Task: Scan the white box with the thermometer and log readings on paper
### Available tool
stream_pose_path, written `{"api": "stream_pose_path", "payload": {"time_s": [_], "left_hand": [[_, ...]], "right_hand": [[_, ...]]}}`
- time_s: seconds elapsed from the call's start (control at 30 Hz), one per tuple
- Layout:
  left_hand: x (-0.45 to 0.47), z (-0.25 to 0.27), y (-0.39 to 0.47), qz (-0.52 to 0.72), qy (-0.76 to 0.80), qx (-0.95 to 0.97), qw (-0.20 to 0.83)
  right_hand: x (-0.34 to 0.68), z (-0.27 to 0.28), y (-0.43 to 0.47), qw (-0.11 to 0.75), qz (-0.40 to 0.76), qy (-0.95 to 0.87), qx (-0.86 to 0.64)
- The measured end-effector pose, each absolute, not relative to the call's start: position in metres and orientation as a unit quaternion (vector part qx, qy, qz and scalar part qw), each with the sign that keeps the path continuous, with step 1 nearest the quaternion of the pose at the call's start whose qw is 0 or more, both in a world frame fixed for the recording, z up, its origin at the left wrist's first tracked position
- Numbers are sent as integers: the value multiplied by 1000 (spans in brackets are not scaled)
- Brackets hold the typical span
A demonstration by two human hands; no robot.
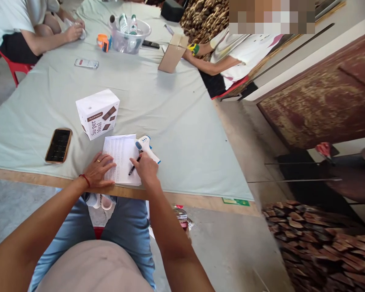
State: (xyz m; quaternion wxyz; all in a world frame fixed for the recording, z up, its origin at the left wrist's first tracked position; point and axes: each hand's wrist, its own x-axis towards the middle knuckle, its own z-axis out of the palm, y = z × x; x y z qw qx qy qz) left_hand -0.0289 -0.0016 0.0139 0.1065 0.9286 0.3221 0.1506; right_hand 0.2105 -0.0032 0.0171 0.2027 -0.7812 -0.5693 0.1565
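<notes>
Nearest: patterned item below the table edge, partly covered by the right forearm; identity unclear.

Left hand at the near left side of the written sheets, fingers slightly spread and laid flat, gripping nothing; its palm and fingers cover part of the left margin. Right hand at the sheets' right side, fingers curled in on a dark pen; firmness of grip cannot be told. Pen lies over the lower right of the top sheet, long axis slanting from lower left to upper right; lower end shows, upper end hidden by the fingers. Sheets' long axis runs roughly away from the person; handwriting too small to read.

White-and-blue infrared thermometer overlaps the sheets' upper right corner, head to upper left, handle slanting to lower right, close against the right hand. It crowds that side.

Phone to the left, well apart from the sheets. White "Super Meal" box upright just beyond the sheets.

Farther: slim pale device; orange item; clear tub of bottles, contents partly hidden by its wall. Cardboard box obscures part of a co-worker's hands at right. Co-worker at far left is cut off by the frame; whitish item in those hands indistinct.
</notes>
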Motion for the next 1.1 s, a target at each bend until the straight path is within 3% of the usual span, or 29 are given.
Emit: {"api": "stream_pose_path", "payload": {"time_s": [0.13, 0.33, 0.47, 0.73, 0.9, 1.1], "left_hand": [[-28, 17, -4, 126, 285, 945, 99], [-25, 18, -4, 118, 282, 947, 103], [-23, 17, -5, 115, 289, 944, 107], [-23, 15, -6, 120, 289, 943, 112], [-23, 11, -7, 121, 289, 943, 110], [-23, 7, -11, 141, 299, 937, 117]], "right_hand": [[207, 26, -13, 183, 198, -560, -783], [214, 28, -43, 443, 316, -550, -633], [203, 19, -58, 508, 353, -515, -594], [181, 35, -53, 482, 396, -513, -589], [170, 64, -48, 480, 332, -548, -600], [166, 29, -39, 503, 362, -471, -628]]}}
